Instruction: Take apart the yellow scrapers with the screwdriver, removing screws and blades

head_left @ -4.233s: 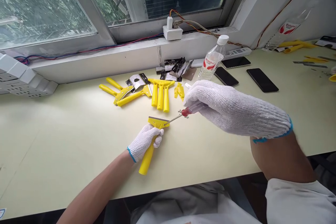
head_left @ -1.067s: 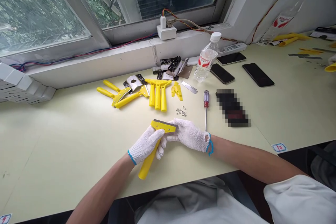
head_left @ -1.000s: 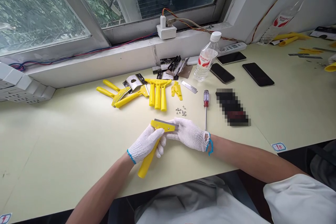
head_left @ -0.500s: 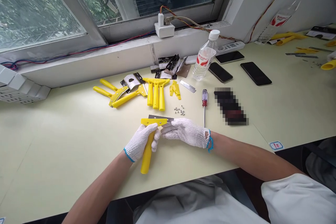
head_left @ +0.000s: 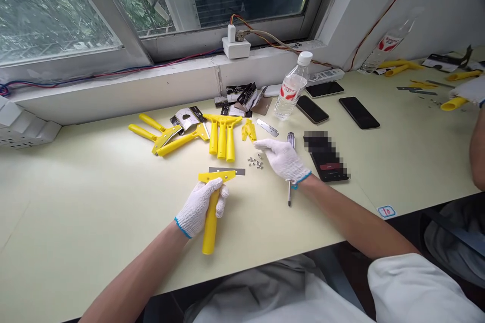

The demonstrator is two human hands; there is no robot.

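Yellow scraper [head_left: 209, 227] near table edge [head_left: 242, 267]

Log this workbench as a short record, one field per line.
Left hand: white-gloved, gripping a yellow scraper
Blade: gray, sticking out past the right end of the scraper's head
Right hand: white-gloved, fingers extended near small yellow pieces; contact unclear
Screws: loose group, left of the right hand
Screwdriver: on the table, partly covered by the right hand
Spare blade: lying right of the yellow pieces
Bottle: standing near dark phones
Right edge: another person's gloved hand
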